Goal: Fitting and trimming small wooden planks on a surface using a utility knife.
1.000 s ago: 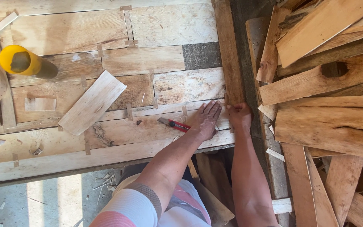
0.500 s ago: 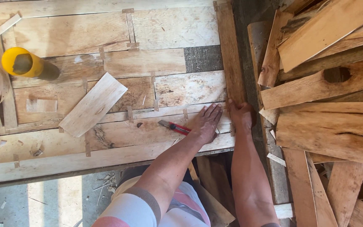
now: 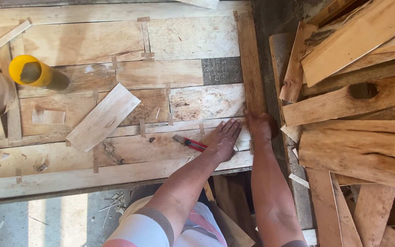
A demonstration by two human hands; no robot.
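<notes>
My left hand [image 3: 225,139] lies open, flat on the bench [image 3: 115,169], touching the red knife [image 3: 190,143]. My right hand [image 3: 261,127] curls over the bench edge, fingers hidden; grip indeterminate.

The workbench top [image 3: 115,41] is pieced from pale, unfinished wooden boards, matt and rough, with stains and grain showing. A loose plank [image 3: 102,116] lying on it is smoother, light sawn wood. The utility knife [image 3: 191,143] has a glossy red plastic body and a dull grey metal tip. The yellow cylinder [image 3: 32,72] looks like smooth plastic with a slight sheen. The stacked planks [image 3: 357,114] are coarse, splintery raw timber, one with a dark knot hole.
</notes>
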